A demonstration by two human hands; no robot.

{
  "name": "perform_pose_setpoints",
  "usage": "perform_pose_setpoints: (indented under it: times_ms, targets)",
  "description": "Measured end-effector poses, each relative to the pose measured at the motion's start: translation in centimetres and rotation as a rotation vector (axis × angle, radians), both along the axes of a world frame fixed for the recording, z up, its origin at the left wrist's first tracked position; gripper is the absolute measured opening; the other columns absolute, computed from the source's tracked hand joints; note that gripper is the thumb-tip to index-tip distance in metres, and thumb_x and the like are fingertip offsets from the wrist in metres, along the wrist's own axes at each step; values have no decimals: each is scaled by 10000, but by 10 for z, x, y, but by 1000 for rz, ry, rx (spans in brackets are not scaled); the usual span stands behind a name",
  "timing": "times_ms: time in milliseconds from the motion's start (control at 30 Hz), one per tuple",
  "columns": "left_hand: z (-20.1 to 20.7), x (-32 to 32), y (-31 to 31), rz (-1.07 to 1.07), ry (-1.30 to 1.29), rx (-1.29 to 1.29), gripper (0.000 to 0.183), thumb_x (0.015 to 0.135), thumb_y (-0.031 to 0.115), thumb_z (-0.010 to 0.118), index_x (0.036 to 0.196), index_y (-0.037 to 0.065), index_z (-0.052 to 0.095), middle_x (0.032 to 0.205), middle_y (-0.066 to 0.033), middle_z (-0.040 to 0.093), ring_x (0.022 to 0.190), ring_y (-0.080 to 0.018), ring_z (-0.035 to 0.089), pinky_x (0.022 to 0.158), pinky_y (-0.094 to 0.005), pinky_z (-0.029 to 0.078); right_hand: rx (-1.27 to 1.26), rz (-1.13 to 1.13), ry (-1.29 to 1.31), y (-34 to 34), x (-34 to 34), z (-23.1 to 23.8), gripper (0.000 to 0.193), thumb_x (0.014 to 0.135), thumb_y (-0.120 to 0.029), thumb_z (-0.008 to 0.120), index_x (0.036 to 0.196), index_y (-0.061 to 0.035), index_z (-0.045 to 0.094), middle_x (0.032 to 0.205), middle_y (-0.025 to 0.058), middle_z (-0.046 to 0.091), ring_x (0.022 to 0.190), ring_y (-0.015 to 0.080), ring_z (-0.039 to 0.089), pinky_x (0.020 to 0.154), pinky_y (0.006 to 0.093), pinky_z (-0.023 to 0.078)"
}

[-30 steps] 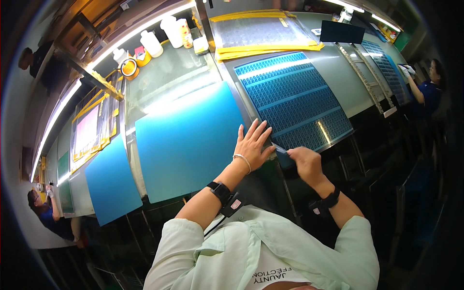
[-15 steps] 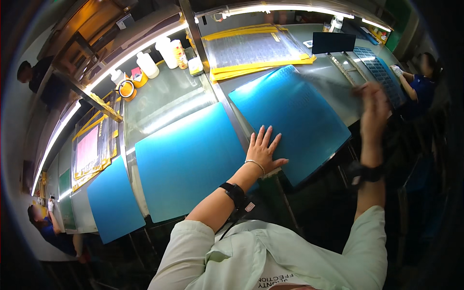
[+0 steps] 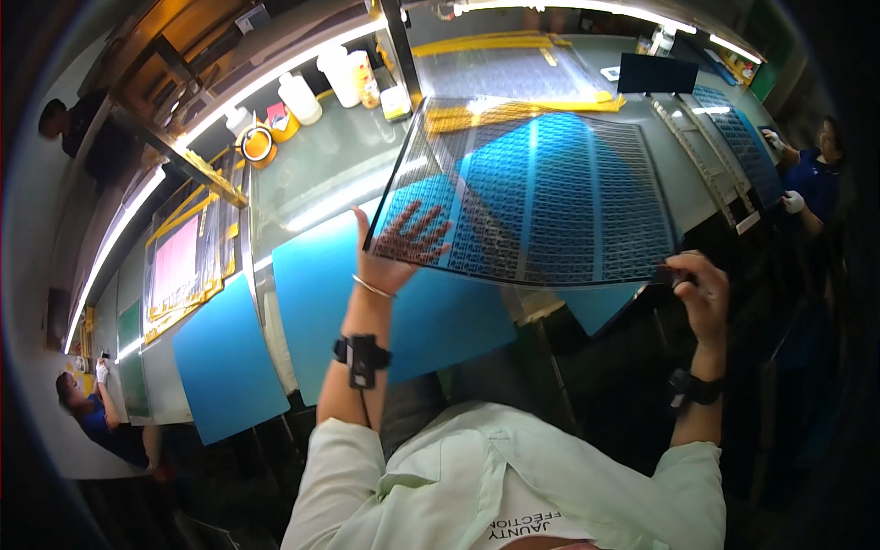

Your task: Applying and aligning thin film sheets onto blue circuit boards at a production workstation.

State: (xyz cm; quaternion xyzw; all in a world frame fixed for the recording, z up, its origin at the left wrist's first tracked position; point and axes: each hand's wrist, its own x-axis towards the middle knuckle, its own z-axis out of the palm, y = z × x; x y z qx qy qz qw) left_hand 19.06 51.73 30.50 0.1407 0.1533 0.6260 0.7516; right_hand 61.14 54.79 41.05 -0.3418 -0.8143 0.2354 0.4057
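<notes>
A clear film sheet (image 3: 587,197) with a dense dark printed pattern hangs tilted above the bench. My right hand (image 3: 702,291) pinches its near right corner between thumb and fingers. At the near left corner my left hand (image 3: 392,255) is spread, its fingers showing through the film and its thumb outside the edge; whether it bears the sheet's weight I cannot tell. Beneath the film lies a blue panel (image 3: 594,307), mostly seen through it. Another blue panel (image 3: 367,321) lies to the left, partly under the film, and a third blue panel (image 3: 229,362) sits farther left.
Yellow-edged film sheets (image 3: 513,69) lie at the back. White bottles (image 3: 299,99) and a tape roll (image 3: 258,147) stand at back left, by a metal post (image 3: 400,50). A dark upright panel (image 3: 657,73) stands back right. Co-workers (image 3: 816,174) (image 3: 87,403) are at both sides.
The patterned film has come over the blue panels, its corner in my right hand, which came nearer and lower. My left hand has left the right-hand blue panel and shifted left to the film's edge.
</notes>
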Motion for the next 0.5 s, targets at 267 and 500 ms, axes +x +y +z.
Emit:
perform_pose_setpoints:
  times_ms: [267,500]
  targets:
    - [9,-66,-65,-42,1015,-331,440,832,212,623,1161,-42,480,1102,-163,585,945,-283,609,804,-364,507,-725,-241,314,-31,-61,-104,371,842,10,526,1203,14,441,818,105,630,653,122,613,567,208,498]
    - [11,-152,-176,5,967,-533,348,865,200,574,1151,16,499,1038,-153,617,869,-278,635,739,-360,522,-939,-182,261,-77,-132,-145,35,838,-40,575,806,-28,572,675,20,586,551,59,532,485,179,431]
